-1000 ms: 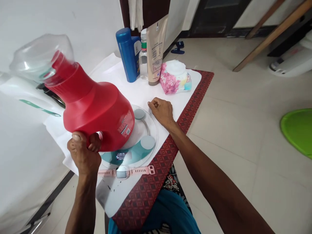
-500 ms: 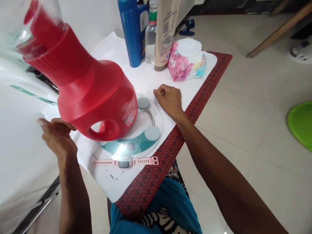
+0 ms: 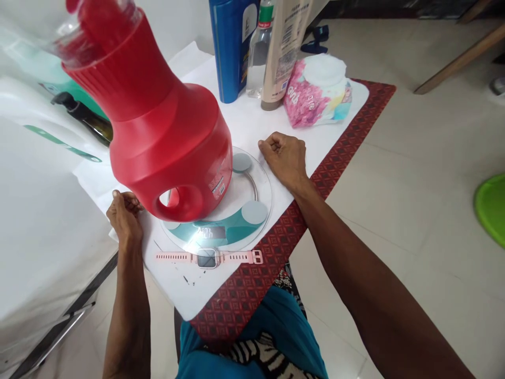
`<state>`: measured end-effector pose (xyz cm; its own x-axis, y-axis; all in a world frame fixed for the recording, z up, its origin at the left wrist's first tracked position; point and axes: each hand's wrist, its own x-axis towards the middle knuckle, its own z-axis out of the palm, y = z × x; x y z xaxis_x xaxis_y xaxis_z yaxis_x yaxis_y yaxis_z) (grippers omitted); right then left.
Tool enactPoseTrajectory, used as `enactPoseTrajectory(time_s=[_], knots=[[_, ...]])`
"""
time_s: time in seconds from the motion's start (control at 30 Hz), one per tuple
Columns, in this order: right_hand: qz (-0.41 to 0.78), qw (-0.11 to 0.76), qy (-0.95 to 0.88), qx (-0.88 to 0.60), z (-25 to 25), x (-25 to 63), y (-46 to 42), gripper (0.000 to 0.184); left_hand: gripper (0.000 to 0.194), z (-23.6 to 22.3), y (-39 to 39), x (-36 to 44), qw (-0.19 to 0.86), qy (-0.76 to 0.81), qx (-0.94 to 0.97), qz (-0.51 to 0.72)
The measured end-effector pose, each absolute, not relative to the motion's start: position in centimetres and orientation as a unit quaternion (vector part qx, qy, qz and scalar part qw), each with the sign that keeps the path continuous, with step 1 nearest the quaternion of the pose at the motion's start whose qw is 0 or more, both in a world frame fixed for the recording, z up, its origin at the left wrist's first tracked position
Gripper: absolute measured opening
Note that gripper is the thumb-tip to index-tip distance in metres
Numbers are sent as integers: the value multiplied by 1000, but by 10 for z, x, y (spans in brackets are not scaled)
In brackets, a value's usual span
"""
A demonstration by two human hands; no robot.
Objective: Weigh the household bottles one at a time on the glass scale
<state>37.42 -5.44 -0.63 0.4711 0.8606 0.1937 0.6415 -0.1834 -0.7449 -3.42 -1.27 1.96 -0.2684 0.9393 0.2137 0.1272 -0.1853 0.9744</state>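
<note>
A big red jug [image 3: 177,137] with a clear cap stands on the round glass scale [image 3: 252,231], whose lit display [image 3: 211,232] is too blurred to read. My left hand [image 3: 125,216] rests at the table's left edge beside the jug, apart from its handle. Its fingers are curled in with nothing visible in them. To the right of the scale, my right hand [image 3: 286,160] lies on the white sheet as a loose fist, holding nothing I can see. In front of the scale lies a pink-strapped smartwatch [image 3: 207,258].
Toward the back stand a blue bottle [image 3: 231,52], a clear bottle [image 3: 258,60], a beige tube [image 3: 282,58] and a pack of wipes [image 3: 315,92]. A white container [image 3: 51,123] and a dark pump bottle [image 3: 89,118] stand left behind the jug. A red patterned cloth [image 3: 335,158] borders the table's right edge.
My left hand let go of the jug's handle, drew away left and came down at the table edge. The jug now stands on the scale. My right hand stayed a fist; the view shifted.
</note>
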Motion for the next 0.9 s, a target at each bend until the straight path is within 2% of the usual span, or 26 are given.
enactPoseTrajectory(time_s=[0.13,0.27,0.33,0.43,0.5,0.63,0.9], knots=[[132,420,-494,-750,-6,374,-53,34,64,38,-29,-20,227,564,485,629],[135,424,-490,-750,-3,373,-52,31,54,73,-66,15,112,449,553,693],[135,422,-489,-752,-1,372,-51,31,60,88,-86,35,137,406,612,664],[139,415,-484,-758,4,369,-51,31,63,102,-105,64,237,419,657,580],[143,406,-483,-763,8,368,-50,31,68,108,-106,79,294,436,612,591],[152,375,-489,-773,17,365,-52,29,93,123,-88,99,339,429,525,652],[158,303,-508,-790,28,363,-57,26,82,148,-14,131,323,379,520,694]])
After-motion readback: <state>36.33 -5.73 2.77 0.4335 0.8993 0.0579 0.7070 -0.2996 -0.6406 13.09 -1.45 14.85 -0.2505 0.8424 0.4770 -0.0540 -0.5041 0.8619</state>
